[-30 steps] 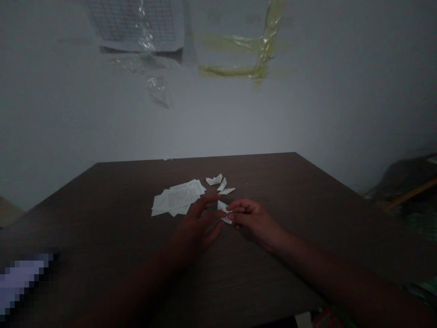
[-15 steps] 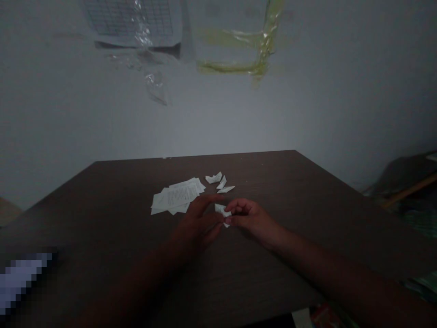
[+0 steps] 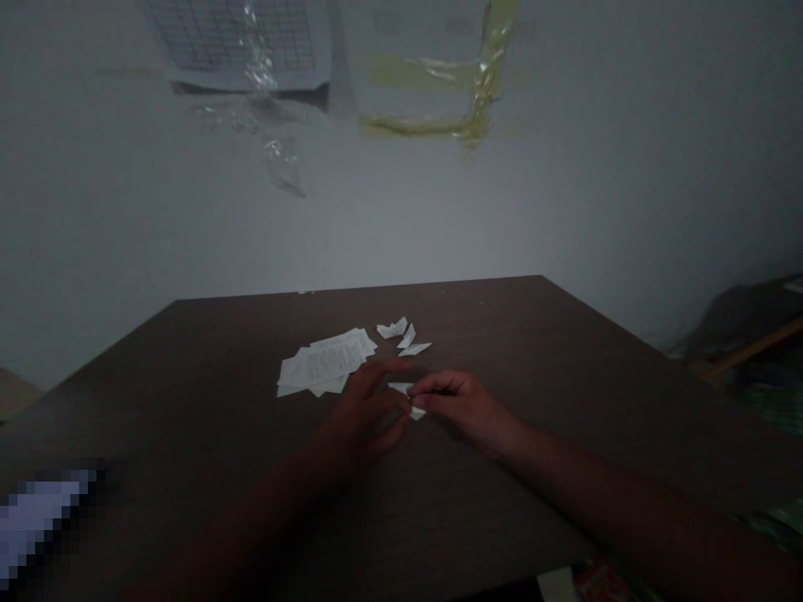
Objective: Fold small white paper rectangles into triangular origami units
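The paper (image 3: 417,414) I'm still working has turned, pinched in my right hand (image 3: 462,399), though whether my left hand (image 3: 365,410), curled against it, grips too I cannot tell.

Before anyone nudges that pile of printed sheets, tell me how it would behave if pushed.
The pile of printed sheets would probably slide apart, since its edges lie uneven and no binding shows. The sheets look thin, so likely light and floppy. Lying flat on the table, they seem unlikely to roll or tip.
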### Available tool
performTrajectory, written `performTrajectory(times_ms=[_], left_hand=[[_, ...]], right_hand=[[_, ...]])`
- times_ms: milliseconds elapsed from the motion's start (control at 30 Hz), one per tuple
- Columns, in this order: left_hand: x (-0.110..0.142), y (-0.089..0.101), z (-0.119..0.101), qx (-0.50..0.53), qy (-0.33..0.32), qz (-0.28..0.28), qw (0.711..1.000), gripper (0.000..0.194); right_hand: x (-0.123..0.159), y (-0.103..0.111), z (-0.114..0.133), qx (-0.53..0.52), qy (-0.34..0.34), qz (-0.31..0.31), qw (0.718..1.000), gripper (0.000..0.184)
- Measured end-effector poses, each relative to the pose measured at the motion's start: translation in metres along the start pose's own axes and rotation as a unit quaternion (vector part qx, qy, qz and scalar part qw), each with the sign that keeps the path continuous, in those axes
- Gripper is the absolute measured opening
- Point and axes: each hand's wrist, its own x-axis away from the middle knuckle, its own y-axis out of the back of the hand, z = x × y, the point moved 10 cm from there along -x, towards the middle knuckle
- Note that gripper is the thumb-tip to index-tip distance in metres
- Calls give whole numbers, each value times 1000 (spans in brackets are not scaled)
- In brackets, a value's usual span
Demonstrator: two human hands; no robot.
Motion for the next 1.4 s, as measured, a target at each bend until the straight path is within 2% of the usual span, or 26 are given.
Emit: performTrajectory(times_ms=[233, 433, 633, 767, 967, 1200, 1400], left_hand=[[0, 3, -3, 12, -8, -16, 1000, 20], [0, 2, -3, 13, -8, -15, 1000, 16], [-1, 2, -5, 7, -19, -18, 1000, 16], [1, 2, -7, -4, -32, -19, 999, 17], [-1, -1, -6, -29, -11, 12, 999, 16], [0, 2, -4, 7, -17, -16, 1000, 14], [1, 2, 4, 31, 17, -31, 999, 13]], right_hand=[[2, -2, 9, 13, 10, 6, 1000, 33], [3, -8, 12, 24, 21, 24, 999, 33], [3, -6, 16, 29, 47, 4, 998, 29], [2, -7, 16, 36, 46, 13, 998, 27], [2, -5, 15, 24, 48, 4, 999, 21], [4, -8, 13, 29, 32, 23, 999, 26], [5, -7, 16, 32, 43, 20, 998, 27]])
